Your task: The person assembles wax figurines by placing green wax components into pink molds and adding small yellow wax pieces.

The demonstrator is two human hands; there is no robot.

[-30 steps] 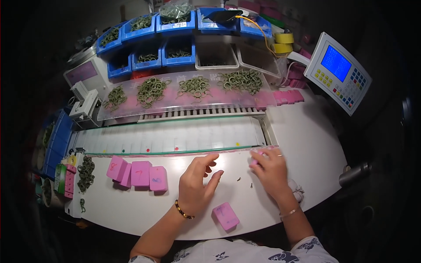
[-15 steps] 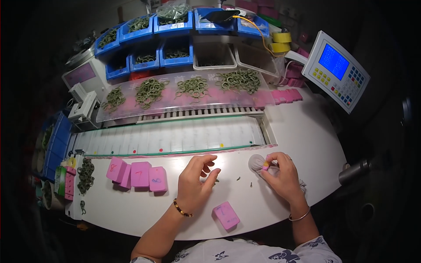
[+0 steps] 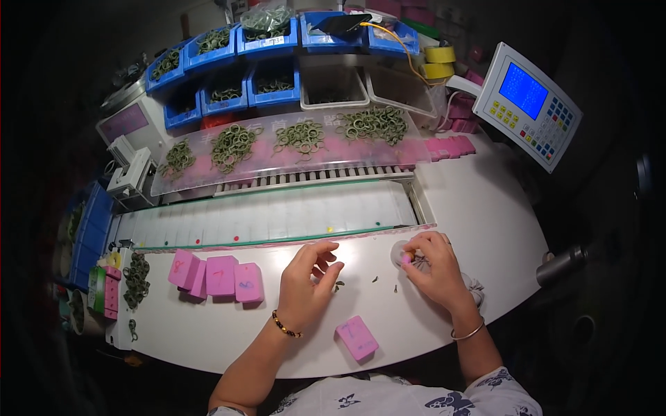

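My right hand (image 3: 437, 274) pinches a small pink and yellow piece (image 3: 408, 258) between thumb and fingertips. It is too small to name surely. Right by it lies a bundled greyish cloth (image 3: 474, 288), partly hidden under the hand. My left hand (image 3: 305, 286) hovers over the white table with fingers curved and thumb apart, holding nothing that I can see. Next to its thumb lie small dark green bits (image 3: 339, 285); two more specks sit between the hands. A pink foam block (image 3: 357, 338) with handwriting rests nearer to me.
Several pink blocks (image 3: 222, 276) stand left of my left hand. Beyond runs a white segmented belt (image 3: 277, 216) with coloured dots. Piles of green rings (image 3: 236, 147) lie on a clear sheet, below blue bins (image 3: 270, 84). A control panel (image 3: 531, 104) stands at the right.
My right hand has shifted a little left and away from me, with the small piece still pinched. The belt's dots have slid left. My left hand has barely moved.
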